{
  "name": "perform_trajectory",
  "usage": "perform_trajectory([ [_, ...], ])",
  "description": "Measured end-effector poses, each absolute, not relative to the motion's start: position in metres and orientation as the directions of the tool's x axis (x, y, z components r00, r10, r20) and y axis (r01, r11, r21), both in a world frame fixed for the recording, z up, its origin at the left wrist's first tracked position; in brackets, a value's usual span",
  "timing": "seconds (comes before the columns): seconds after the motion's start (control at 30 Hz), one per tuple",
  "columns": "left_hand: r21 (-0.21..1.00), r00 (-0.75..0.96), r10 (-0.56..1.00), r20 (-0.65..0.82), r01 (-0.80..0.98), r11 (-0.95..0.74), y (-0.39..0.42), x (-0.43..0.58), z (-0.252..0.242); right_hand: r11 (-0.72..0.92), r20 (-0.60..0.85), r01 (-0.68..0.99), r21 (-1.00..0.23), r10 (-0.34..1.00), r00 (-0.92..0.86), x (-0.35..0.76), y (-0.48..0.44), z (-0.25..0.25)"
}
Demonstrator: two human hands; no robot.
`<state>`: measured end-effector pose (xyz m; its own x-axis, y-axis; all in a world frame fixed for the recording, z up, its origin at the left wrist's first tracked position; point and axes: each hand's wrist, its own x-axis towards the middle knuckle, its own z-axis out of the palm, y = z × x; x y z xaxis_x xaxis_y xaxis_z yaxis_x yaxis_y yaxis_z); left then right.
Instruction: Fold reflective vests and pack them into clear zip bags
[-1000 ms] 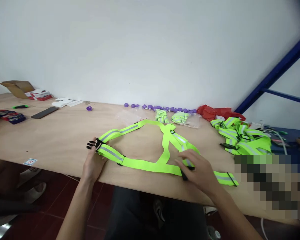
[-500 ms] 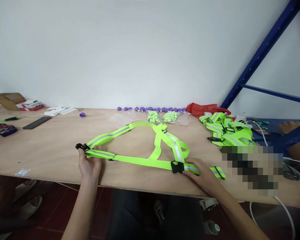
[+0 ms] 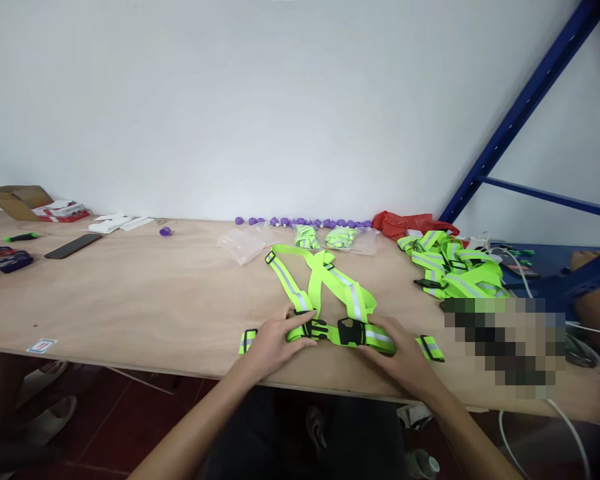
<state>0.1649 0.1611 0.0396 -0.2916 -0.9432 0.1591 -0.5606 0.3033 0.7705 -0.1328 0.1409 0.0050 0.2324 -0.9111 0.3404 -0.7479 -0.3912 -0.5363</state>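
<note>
A neon yellow-green reflective vest (image 3: 355,301) made of straps with silver stripes lies on the table in front of me. My left hand (image 3: 273,341) grips its waist strap between thumb and fingers, beside the black pronged buckle half (image 3: 319,329). Facing it is the black socket buckle half (image 3: 351,332), a small gap apart from the prongs. My right hand (image 3: 400,352) holds the strap just right of that socket. Strap ends with black sliders stick out past both hands. The shoulder straps cross toward the back of the table.
More reflective vests (image 3: 457,267) are heaped at the right, near a red plastic bag (image 3: 405,223). Bagged vests (image 3: 341,238) and a row of purple pieces (image 3: 300,221) line the wall. A phone-like dark slab (image 3: 74,246) and an opened cardboard box (image 3: 17,200) lie left.
My left hand has moved right with the pronged buckle half, folding the left side of the vest in toward the socket. My right hand stays at the socket side.
</note>
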Motion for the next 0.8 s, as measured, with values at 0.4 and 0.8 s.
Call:
perform_trajectory([
  [0.4,0.749,-0.243,-0.949,0.200,-0.587,0.308,0.163,0.152,0.022,-0.405,0.367,-0.685,-0.606,-0.906,0.211,-0.120,0.144,-0.003],
  [0.8,0.707,-0.225,-0.943,0.245,-0.624,0.333,0.160,0.153,0.020,-0.429,0.405,-0.675,-0.600,-0.891,0.207,-0.116,0.147,0.008],
])
